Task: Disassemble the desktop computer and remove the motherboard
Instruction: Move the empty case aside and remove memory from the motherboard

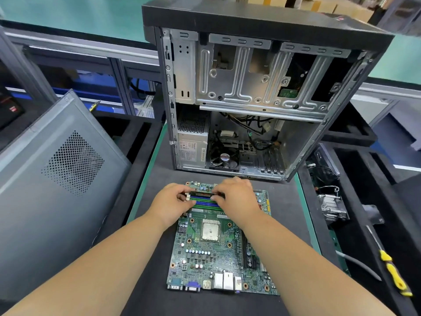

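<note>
The motherboard (218,242) already lies flat on the table (296,201), in front of the open case (250,99). The left hand (169,201) and right hand (237,197) each pinch an end of a memory stick (204,194); next, I'd say, lift it straight up, evenly.

A teal floor (68,12) lies beyond grey aluminium-framed benches (86,49), with cardboard boxes (296,3) behind.

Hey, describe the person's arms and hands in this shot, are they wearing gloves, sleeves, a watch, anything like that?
Both arms are bare as far up as the picture shows, with no sleeves in view. The left hand and the right hand wear no gloves. No watch, wristband, ring or anti-static strap shows on either wrist or on the fingers that can be seen. No markings or cables are on the arms.
</note>
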Demonstrator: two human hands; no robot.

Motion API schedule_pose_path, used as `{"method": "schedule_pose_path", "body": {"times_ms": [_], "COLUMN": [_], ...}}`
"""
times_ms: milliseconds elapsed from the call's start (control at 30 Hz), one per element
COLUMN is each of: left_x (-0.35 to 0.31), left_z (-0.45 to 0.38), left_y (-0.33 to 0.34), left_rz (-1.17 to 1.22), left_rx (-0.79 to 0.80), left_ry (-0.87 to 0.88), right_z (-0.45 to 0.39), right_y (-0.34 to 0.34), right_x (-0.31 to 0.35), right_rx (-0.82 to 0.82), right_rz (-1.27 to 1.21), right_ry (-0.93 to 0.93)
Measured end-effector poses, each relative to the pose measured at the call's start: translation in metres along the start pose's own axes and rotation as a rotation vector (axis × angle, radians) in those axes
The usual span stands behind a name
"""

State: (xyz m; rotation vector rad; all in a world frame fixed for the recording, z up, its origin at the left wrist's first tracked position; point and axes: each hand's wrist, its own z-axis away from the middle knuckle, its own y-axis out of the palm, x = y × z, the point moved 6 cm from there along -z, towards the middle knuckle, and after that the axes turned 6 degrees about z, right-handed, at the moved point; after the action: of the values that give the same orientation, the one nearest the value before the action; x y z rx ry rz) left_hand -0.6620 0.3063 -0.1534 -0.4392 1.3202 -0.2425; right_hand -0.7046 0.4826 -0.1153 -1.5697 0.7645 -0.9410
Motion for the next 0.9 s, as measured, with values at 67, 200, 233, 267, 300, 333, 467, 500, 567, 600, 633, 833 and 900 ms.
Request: {"method": "schedule_pose_path", "body": {"times_ms": [67,200,233,267,300,333,467,500,567,600,633,833,900], "left_x": [0.002,0.002,0.002,0.001,0.001,0.0,-0.001,-0.001,-0.003,-0.002,-0.001,-0.002,-0.003], "left_z": [-0.002,-0.001,-0.001,0.0,0.0,0.001,0.004,0.005,0.007,0.008,0.008,0.012,0.012], "left_y": [-0.002,-0.002,-0.002,-0.002,-0.003,-0.003,-0.008,-0.009,-0.01,-0.01,-0.01,-0.009,-0.008], "left_rz": [0.01,0.04,0.048,0.049,0.045,0.047,0.03,-0.007,-0.058,-0.062,-0.054,-0.038,-0.06], "left_rx": [-0.006,0.016,0.018,0.016,0.012,0.005,-0.119,-0.15,-0.173,-0.175,-0.177,-0.193,-0.198], "left_ry": [-0.02,-0.04,-0.033,-0.023,-0.018,-0.022,-0.079,-0.09,-0.111,-0.121,-0.13,-0.129,-0.122], "right_z": [-0.003,-0.003,-0.004,-0.005,-0.006,-0.006,0.004,0.009,0.021,0.026,0.03,0.043,0.045], "right_y": [0.002,-0.009,-0.014,-0.02,-0.025,-0.028,-0.028,-0.025,-0.018,-0.015,-0.011,0.001,0.001], "right_x": [0.001,0.003,0.004,0.006,0.007,0.005,-0.043,-0.056,-0.076,-0.081,-0.085,-0.085,-0.083], "right_rx": [0.026,-0.051,-0.084,-0.109,-0.123,-0.127,-0.055,-0.032,0.02,0.051,0.081,0.098,0.07], "right_rz": [-0.085,-0.158,-0.168,-0.168,-0.169,-0.19,-0.439,-0.5,-0.558,-0.546,-0.519,-0.628,-0.675], "right_ry": [0.013,0.007,-0.006,-0.018,-0.01,0.033,0.471,0.564,0.689,0.721,0.737,0.782,0.795]}}
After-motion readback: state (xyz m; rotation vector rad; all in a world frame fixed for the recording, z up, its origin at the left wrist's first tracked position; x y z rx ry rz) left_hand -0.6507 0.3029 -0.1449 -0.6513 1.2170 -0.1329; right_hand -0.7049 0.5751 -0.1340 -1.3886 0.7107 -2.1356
